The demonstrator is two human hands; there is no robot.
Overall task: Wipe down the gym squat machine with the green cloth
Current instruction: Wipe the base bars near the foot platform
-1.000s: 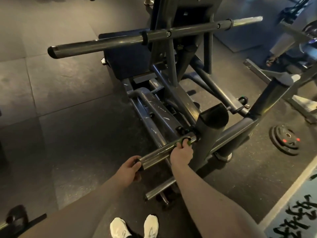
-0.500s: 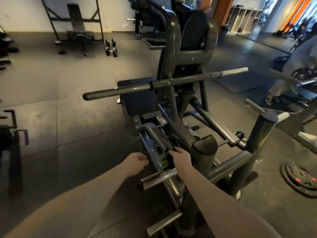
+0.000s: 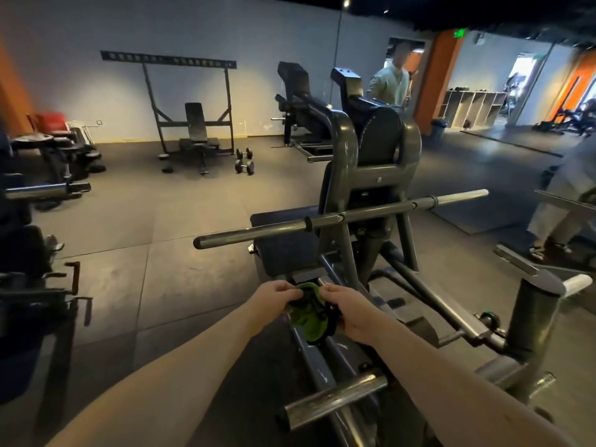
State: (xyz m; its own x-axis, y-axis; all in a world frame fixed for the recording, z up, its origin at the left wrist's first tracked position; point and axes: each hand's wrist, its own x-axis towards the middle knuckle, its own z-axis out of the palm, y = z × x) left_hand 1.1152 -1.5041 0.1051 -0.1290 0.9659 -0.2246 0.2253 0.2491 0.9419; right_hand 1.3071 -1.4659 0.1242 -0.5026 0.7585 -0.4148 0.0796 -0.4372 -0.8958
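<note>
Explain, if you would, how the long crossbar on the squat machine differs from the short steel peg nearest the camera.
The long crossbar spans the upright frame of the squat machine, sticking out on both sides; the short peg juts out low at the base. The long crossbar is mostly dark with a bright right end; the short peg is scuffed bare steel throughout. Both are round, roughly level bars.

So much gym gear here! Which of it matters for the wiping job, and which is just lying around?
Part of the job:
- green cloth, held between left hand and right hand
- squat machine

Just lying about:
- dumbbells
- bench
- red chair
- cubby shelves
</note>
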